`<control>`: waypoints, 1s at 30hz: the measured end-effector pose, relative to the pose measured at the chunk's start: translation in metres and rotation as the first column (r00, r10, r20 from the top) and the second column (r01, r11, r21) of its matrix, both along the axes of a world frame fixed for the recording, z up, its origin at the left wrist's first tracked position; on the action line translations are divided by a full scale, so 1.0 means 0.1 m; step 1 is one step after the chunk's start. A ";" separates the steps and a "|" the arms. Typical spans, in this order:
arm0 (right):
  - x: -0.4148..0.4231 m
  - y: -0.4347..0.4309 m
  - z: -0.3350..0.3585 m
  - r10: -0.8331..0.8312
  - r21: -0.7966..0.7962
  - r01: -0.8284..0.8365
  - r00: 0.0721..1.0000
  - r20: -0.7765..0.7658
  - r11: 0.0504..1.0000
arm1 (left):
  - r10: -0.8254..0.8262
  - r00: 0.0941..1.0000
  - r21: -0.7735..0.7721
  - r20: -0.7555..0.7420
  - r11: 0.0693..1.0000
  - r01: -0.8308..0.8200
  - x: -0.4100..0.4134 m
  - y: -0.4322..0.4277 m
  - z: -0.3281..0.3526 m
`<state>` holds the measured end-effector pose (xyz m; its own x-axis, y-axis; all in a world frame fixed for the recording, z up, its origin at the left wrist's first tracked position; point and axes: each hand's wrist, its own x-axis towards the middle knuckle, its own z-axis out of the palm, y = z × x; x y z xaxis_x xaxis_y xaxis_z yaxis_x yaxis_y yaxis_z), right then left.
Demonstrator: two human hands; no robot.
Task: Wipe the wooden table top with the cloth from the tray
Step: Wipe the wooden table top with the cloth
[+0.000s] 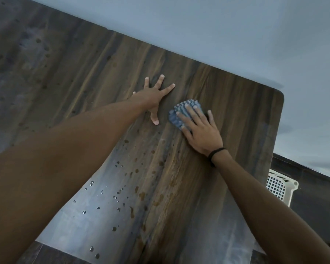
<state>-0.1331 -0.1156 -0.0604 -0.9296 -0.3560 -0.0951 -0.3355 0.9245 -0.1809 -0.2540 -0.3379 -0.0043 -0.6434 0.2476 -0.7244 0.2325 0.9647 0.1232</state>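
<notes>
A dark wooden table top (227, 96) fills most of the view, dotted with water drops (118, 195) toward the near side. My right hand (200, 130) presses flat on a folded blue cloth (181, 111) near the table's far right part, fingers spread over it. A black band circles that wrist. My left hand (152, 96) lies flat on the bare wood just left of the cloth, fingers spread, holding nothing.
A pale wall (236, 35) runs along the table's far edge. A white perforated plastic basket (280, 185) sits beyond the table's right edge, below its rounded corner (281, 93). More drops mark the far left of the table.
</notes>
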 end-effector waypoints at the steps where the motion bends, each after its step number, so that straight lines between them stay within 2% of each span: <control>1: -0.08 0.12 0.02 -0.114 -0.009 0.114 0.993 0.007 0.993 | 0.006 1.000 0.010 0.000 1.000 -0.006 0.00 0.01 0.00; 3: -0.16 0.18 0.07 -0.450 -0.046 0.453 0.891 0.061 0.890 | 0.010 1.000 0.012 0.001 1.000 -0.010 0.00 0.00 0.00; 4: -0.11 0.10 0.07 -0.490 -0.044 0.494 0.869 0.070 0.868 | 0.009 1.000 0.016 -0.003 1.000 -0.009 0.02 -0.01 0.01; 5: 0.01 -0.04 0.07 -0.410 -0.033 0.412 0.911 0.052 0.911 | 0.010 1.000 0.028 -0.013 1.000 -0.010 0.03 -0.03 0.01; 7: 0.28 -0.12 0.03 -0.043 -0.016 0.043 0.999 0.029 0.999 | 0.039 0.998 0.065 -0.040 0.997 -0.037 0.10 -0.11 0.02; 8: 0.31 -0.02 0.02 0.067 -0.017 -0.067 0.997 0.030 0.998 | 0.062 0.996 0.083 -0.058 0.995 -0.057 0.15 -0.16 0.02; 9: 0.26 0.09 0.03 0.064 -0.003 -0.064 0.998 0.018 0.998 | 0.082 0.994 0.095 -0.073 0.993 -0.075 0.21 -0.22 0.02; 10: 0.17 0.16 0.01 -0.064 -0.018 0.064 0.998 0.014 0.998 | 0.094 0.993 0.100 -0.076 0.991 -0.086 0.28 -0.27 0.01; 12: 0.09 0.05 0.01 -0.428 -0.069 0.431 0.902 0.059 0.900 | 0.093 0.995 0.087 -0.040 0.992 -0.089 0.38 -0.36 -0.04; 13: 0.14 -0.10 0.00 -0.471 -0.068 0.474 0.880 0.061 0.878 | 0.090 0.996 0.078 -0.023 0.993 -0.088 0.42 -0.39 -0.06; 14: 0.24 -0.28 -0.01 -0.370 -0.051 0.371 0.929 0.028 0.927 | 0.086 0.996 0.070 -0.016 0.994 -0.084 0.44 -0.40 -0.08; 15: 0.38 -0.36 -0.02 -0.163 -0.034 0.163 0.987 0.011 0.986 | 0.081 0.997 0.066 -0.016 0.995 -0.080 0.45 -0.41 -0.09; 16: 0.48 -0.32 -0.04 0.049 -0.020 -0.049 0.999 0.002 0.999 | 0.080 0.997 0.068 -0.021 0.995 -0.078 0.45 -0.42 -0.10; 17: 0.49 -0.21 -0.03 0.154 -0.018 -0.154 0.988 -0.003 0.988 | 0.083 0.996 0.072 -0.026 0.994 -0.081 0.45 -0.43 -0.10; 18: 0.42 -0.10 -0.03 0.131 -0.002 -0.131 0.991 -0.017 0.991 | 0.090 0.995 0.077 -0.031 0.993 -0.087 0.46 -0.43 -0.11; 19: 0.34 -0.02 -0.04 -0.021 -0.019 0.021 1.000 -0.016 1.000 | 0.094 0.995 0.078 -0.035 0.993 -0.091 0.46 -0.43 -0.11; 20: 0.28 -0.02 -0.02 -0.242 -0.052 0.243 0.970 0.012 0.969 | 0.095 0.995 0.075 -0.035 0.993 -0.093 0.46 -0.43 -0.11; 21: 0.28 -0.09 -0.02 -0.394 -0.071 0.396 0.918 0.044 0.916 | 0.094 0.995 0.075 -0.037 0.993 -0.092 0.46 -0.42 -0.11; 22: 0.33 -0.21 -0.03 -0.407 -0.056 0.409 0.913 0.044 0.911 | 0.093 0.995 0.077 -0.042 0.993 -0.090 0.47 -0.42 -0.11; 23: 0.43 -0.34 -0.04 -0.285 -0.036 0.286 0.958 0.016 0.958 | 0.091 0.995 0.078 -0.047 0.993 -0.087 0.46 -0.42 -0.10; 24: 0.53 -0.37 -0.05 -0.096 -0.021 0.096 0.995 0.000 0.995 | 0.088 0.995 0.080 -0.051 0.993 -0.083 0.46 -0.42 -0.10; 25: 0.59 -0.30 -0.05 0.056 -0.018 -0.056 0.998 -0.014 0.998 | 0.085 0.995 0.083 -0.053 0.993 -0.080 0.45 -0.43 -0.10; 26: 0.57 -0.19 -0.02 0.103 -0.021 -0.104 0.994 -0.018 0.994 | 0.084 0.995 0.087 -0.059 0.993 -0.079 0.45 -0.44 -0.10; 27: 0.50 -0.10 -0.01 0.033 -0.025 -0.034 0.999 -0.024 0.999 | 0.084 0.994 0.089 -0.064 0.993 -0.078 0.45 -0.44 -0.10; 28: 0.43 -0.05 -0.02 -0.134 -0.048 0.133 0.991 -0.008 0.990 | 0.081 0.995 0.086 -0.064 0.993 -0.075 0.45 -0.45 -0.10; 29: 0.39 -0.07 -0.01 -0.336 -0.073 0.338 0.941 0.038 0.938 | 0.075 0.995 0.082 -0.060 0.994 -0.070 0.45 -0.45 -0.10; 30: 0.37 -0.15 -0.01 -0.470 -0.082 0.475 0.879 0.074 0.876 | 0.071 0.996 0.081 -0.056 0.994 -0.066 0.44 -0.44 -0.10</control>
<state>-0.0963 -0.1306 -0.0619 -0.9843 0.1152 -0.1340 0.1491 0.9483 -0.2803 -0.2097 -0.3821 -0.0147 -0.7017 0.2565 -0.6647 0.1752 0.9664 0.1880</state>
